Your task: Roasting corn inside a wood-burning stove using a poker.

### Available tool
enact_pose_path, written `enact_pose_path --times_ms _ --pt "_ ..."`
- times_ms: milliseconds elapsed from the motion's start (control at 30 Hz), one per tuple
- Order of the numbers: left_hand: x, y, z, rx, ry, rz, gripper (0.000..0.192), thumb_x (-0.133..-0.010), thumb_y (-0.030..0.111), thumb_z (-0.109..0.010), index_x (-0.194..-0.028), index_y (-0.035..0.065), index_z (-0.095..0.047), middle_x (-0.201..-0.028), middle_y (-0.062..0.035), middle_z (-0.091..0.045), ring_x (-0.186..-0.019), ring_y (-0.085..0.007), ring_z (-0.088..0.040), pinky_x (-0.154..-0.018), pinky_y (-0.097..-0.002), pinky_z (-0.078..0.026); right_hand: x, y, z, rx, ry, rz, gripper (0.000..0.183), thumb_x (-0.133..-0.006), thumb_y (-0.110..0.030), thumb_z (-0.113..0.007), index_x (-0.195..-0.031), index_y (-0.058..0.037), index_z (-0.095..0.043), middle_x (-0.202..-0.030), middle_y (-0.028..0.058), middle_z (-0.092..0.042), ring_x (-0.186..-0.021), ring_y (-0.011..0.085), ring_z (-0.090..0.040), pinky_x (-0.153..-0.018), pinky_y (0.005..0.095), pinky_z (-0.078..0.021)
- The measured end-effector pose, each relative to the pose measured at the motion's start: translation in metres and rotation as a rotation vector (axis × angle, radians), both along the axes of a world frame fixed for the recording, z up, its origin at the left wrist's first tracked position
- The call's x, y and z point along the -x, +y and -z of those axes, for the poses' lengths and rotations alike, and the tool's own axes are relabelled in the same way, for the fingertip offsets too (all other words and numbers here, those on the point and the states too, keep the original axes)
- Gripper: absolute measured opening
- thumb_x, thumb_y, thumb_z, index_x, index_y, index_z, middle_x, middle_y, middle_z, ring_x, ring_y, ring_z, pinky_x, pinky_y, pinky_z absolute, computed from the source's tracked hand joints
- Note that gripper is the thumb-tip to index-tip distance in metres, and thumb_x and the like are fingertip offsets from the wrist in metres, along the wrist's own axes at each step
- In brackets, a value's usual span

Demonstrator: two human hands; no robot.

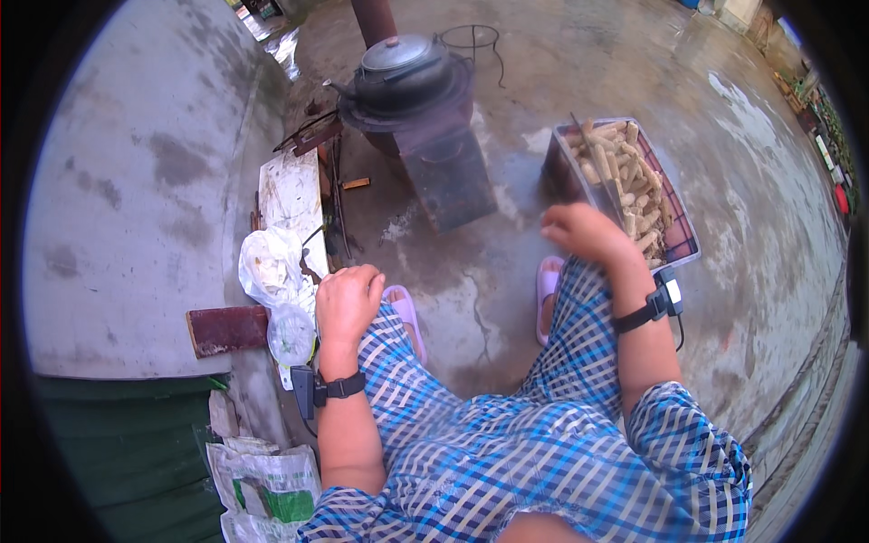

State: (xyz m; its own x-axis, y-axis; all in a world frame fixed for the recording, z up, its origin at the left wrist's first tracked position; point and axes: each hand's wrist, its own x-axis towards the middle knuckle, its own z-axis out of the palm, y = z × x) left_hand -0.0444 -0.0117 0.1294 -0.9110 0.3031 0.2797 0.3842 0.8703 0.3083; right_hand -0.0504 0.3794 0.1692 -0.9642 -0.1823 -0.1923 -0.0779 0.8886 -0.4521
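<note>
My left hand rests near my left knee with its fingers bent; its palm side is hidden. Near my right knee is my right hand, slightly blurred, bent at the wrist, with nothing visible in it. Just beyond it stands a plastic crate of corn cobs, with a pair of long metal tongs lying across them. In front, a black kettle with a grey lid sits on a round metal stove with a box-shaped front. Thin smoke or steam hangs about the stove.
Clear plastic bags lie on a white board at the left, beside sticks. A dark red wood block is by the grey wall. A wire stand is behind the kettle. A printed sack lies at lower left.
</note>
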Motion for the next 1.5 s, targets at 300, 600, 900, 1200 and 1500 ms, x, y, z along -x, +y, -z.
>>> enact_pose_path --times_ms 300,600,900,1200,1500 --pt "0.0005 -0.0025 0.0019 0.042 -0.024 0.011 0.015 -0.086 0.023 -0.069 -0.084 0.0079 -0.072 -0.081 -0.0114 -0.071 -0.077 -0.0325 -0.068 -0.07 -0.0446 -0.052 -0.0015 0.0022 0.0051 0.037 0.049 -0.011 0.025 -0.091 -0.026 -0.066 -0.101 -0.0038 -0.07 -0.089 0.019 -0.072 -0.088 0.038 -0.068 -0.08 0.044 -0.0528" --pt "-0.0003 -0.0032 0.0026 0.042 -0.029 0.004 0.015 -0.086 0.023 -0.069 -0.084 0.0085 -0.072 -0.082 -0.0108 -0.072 -0.077 -0.032 -0.068 -0.071 -0.0449 -0.051 -0.0029 0.0001 0.0019 0.044 0.038 -0.01 0.025 -0.091 -0.026 -0.066 -0.101 -0.0031 -0.07 -0.09 0.0194 -0.072 -0.088 0.0381 -0.068 -0.08 0.0437 -0.0527" --pt "-0.0005 -0.0041 0.0026 0.054 -0.031 0.003 0.015 -0.086 0.023 -0.068 -0.085 0.0087 -0.073 -0.082 -0.0107 -0.072 -0.077 -0.0317 -0.068 -0.071 -0.0448 -0.051 -0.0013 0.0019 0.0052 0.052 0.047 -0.019 0.026 -0.09 -0.026 -0.066 -0.101 -0.0026 -0.071 -0.089 0.0198 -0.072 -0.088 0.0385 -0.068 -0.079 0.0443 -0.0527" --pt "-0.0009 -0.0023 0.0012 0.04 -0.031 -0.005 0.015 -0.086 0.023 -0.068 -0.085 0.0083 -0.073 -0.082 -0.011 -0.072 -0.078 -0.0321 -0.068 -0.072 -0.0447 -0.051 -0.0021 0.0024 0.0041 0.06 0.039 -0.011 0.026 -0.09 -0.026 -0.066 -0.1 -0.0025 -0.07 -0.089 0.0197 -0.072 -0.087 0.0386 -0.067 -0.079 0.0447 -0.0523" --pt "-0.0013 -0.0034 0.0024 0.049 -0.028 -0.011 0.016 -0.086 0.023 -0.068 -0.085 0.0085 -0.073 -0.083 -0.0109 -0.072 -0.078 -0.0319 -0.068 -0.072 -0.0441 -0.051 -0.0018 0.0043 0.0066 0.068 0.059 -0.014 0.026 -0.09 -0.027 -0.066 -0.099 -0.0021 -0.07 -0.089 0.0202 -0.071 -0.088 0.0393 -0.067 -0.079 0.0451 -0.0522"
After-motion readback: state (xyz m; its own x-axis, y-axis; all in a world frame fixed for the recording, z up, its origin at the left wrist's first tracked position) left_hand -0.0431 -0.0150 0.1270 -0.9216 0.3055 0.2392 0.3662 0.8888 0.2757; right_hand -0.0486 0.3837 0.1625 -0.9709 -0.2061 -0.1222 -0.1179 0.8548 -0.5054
